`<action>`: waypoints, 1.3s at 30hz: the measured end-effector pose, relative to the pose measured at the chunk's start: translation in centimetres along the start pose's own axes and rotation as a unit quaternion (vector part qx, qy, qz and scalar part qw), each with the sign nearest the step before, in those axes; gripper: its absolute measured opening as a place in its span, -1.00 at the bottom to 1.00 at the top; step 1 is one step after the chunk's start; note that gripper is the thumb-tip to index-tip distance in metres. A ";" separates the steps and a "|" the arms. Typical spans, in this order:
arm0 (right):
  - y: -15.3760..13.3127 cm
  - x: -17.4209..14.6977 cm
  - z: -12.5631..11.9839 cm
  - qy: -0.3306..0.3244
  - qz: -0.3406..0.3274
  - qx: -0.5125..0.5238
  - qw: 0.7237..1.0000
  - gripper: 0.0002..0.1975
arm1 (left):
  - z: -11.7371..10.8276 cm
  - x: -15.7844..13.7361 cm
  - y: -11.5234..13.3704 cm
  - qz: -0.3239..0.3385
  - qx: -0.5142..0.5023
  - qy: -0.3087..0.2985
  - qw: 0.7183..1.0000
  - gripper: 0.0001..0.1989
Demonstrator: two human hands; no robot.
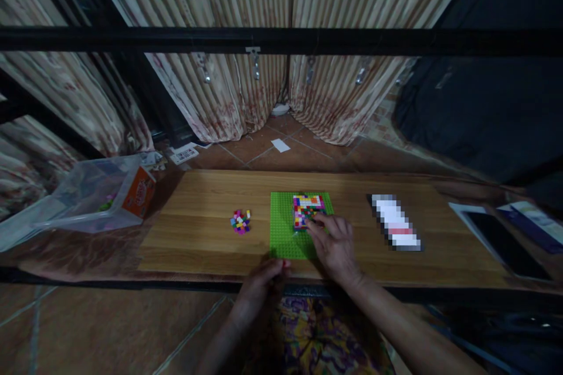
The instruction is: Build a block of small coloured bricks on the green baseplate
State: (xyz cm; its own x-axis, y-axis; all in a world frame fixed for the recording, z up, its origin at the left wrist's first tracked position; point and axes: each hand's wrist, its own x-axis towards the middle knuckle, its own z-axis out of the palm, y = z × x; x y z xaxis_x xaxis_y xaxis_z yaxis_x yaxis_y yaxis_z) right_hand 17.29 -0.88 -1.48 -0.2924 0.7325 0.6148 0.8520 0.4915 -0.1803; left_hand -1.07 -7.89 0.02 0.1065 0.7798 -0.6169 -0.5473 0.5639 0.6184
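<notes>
A green studded baseplate (pixel 281 240) lies on the wooden table. Toward its right side stands a low block of many-coloured toy bricks (pixel 303 205), with white, red, yellow and pink among them. The fingers of my right hand (pixel 336 246) are pinched together over the front right part of this block; whatever they hold is hidden. My left hand (pixel 264 278) is closed at the table's front edge, just before the baseplate. A small red brick (pixel 285 263) shows at its fingertips. To the left of the plate lies a loose pile of small coloured bricks (pixel 240 221).
A clear plastic box (pixel 97 187) with an orange label stands past the table's left end, a few pieces inside. On the right lie a phone with a blurred screen (pixel 396 222) and a dark tablet-like slab (pixel 505 246). A black bar (pixel 281 41) crosses before the curtains.
</notes>
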 end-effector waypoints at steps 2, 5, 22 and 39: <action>-0.3 0.0 -0.7 0.004 0.032 0.030 0.999 -0.69 | 0.4 -0.3 0.1 0.013 0.000 -0.001 1.000 -0.70; -1.6 -0.1 -2.1 0.023 0.087 0.109 0.990 -0.69 | 0.9 -0.6 0.4 0.019 -0.009 -0.009 1.000 -0.67; -6.1 -1.6 -3.9 -0.057 0.061 0.257 0.963 -0.89 | 1.1 0.0 -0.4 0.006 -0.029 -0.097 0.995 -0.65; -4.1 -0.9 -3.0 -0.049 0.092 0.238 0.966 -0.85 | 2.6 1.8 0.2 0.024 0.008 -0.094 0.995 -0.66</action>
State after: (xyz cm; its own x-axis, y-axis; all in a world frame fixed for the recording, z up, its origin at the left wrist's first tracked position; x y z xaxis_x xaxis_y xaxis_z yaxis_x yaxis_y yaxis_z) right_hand 15.40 -4.94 1.00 -0.2150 0.8571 0.4681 0.6039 0.4934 -0.6260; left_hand 1.14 -5.66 0.29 0.2355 0.8423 -0.4849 -0.5423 0.5279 0.6536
